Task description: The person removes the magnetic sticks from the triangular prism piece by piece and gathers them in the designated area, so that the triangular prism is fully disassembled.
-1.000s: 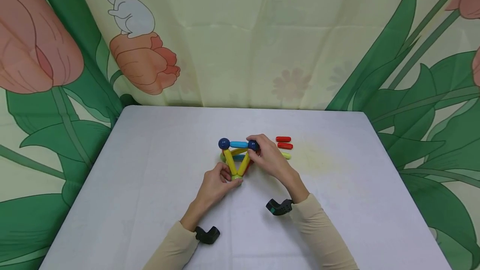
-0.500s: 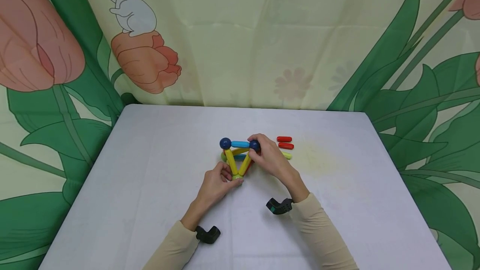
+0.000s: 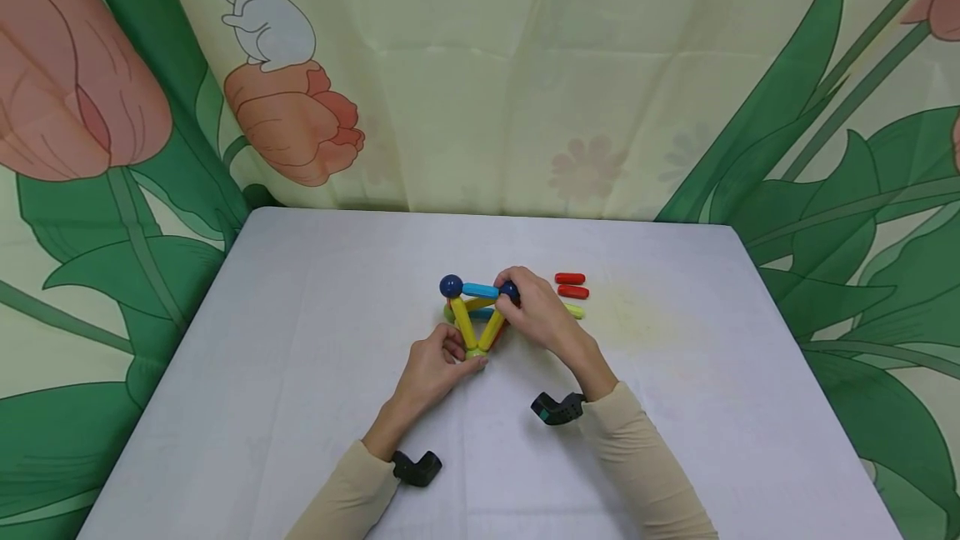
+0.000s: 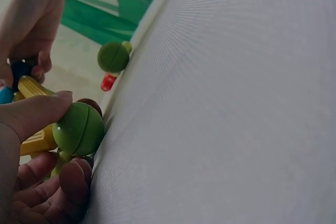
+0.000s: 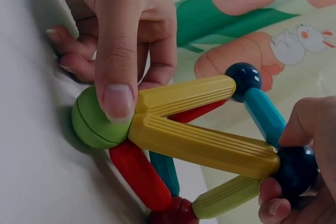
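A frame of magnetic rods and balls stands on the table between both hands. My left hand [image 3: 431, 369] holds the green ball [image 5: 97, 119] at its near bottom corner, with the thumb on top. At the upper right corner, my right hand [image 3: 540, 311] pinches a dark blue ball [image 5: 296, 169]. Two yellow rods [image 5: 205, 145] run up from the green ball to the two dark blue balls. A light blue rod [image 3: 480, 290] joins that pair across the top. Lower down are a red rod [image 5: 139, 177], a dark red ball [image 5: 176, 212] and a lime rod [image 5: 226, 198].
Two loose red rods [image 3: 573, 292] lie right of the frame, beside a partly hidden lime rod [image 3: 574, 311]. The white-covered table [image 3: 337, 257] ends at a printed curtain [image 3: 465, 107]. In the left wrist view, another green ball [image 4: 113, 57] appears farther back.
Both hands keep their hold in nearly the same place. The light blue rod now slopes slightly down toward the right hand. The head view has shifted a little.
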`<state>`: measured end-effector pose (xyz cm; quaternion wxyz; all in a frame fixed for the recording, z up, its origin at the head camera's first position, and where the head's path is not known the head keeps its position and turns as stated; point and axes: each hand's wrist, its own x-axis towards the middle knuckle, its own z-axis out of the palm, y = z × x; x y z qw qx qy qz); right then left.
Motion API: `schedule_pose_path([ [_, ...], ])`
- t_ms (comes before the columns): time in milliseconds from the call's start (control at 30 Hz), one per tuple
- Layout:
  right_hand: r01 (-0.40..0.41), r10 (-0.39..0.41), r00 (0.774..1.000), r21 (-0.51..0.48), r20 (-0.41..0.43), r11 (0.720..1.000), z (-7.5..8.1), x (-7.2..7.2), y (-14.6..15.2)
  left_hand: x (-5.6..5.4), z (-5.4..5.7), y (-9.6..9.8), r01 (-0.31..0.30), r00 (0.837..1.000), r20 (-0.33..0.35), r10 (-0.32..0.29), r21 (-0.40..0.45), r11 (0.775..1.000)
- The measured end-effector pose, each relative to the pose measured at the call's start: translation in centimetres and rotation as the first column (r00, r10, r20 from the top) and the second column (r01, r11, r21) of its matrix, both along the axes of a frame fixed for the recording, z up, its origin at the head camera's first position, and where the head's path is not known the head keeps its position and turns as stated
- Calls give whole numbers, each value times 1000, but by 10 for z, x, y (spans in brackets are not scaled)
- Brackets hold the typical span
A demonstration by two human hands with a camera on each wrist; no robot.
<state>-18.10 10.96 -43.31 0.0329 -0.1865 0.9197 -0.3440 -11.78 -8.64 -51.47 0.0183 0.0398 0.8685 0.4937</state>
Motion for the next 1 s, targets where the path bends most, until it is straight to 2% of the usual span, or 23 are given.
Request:
schedule_pose_path([
  [433, 36, -35, 999, -70, 25, 997, -1, 0, 2, 2, 5, 2, -1, 1000, 13, 1, -10, 1000],
  [633, 43, -38, 998, -119, 43, 992, -1, -1, 4, 3, 4, 2, -3, 1000, 3, 3, -20, 1000],
  [1000, 53, -53, 999, -162, 6, 985, 3, -4, 14, 1, 2, 3, -11, 1000, 18, 12, -25, 1000],
])
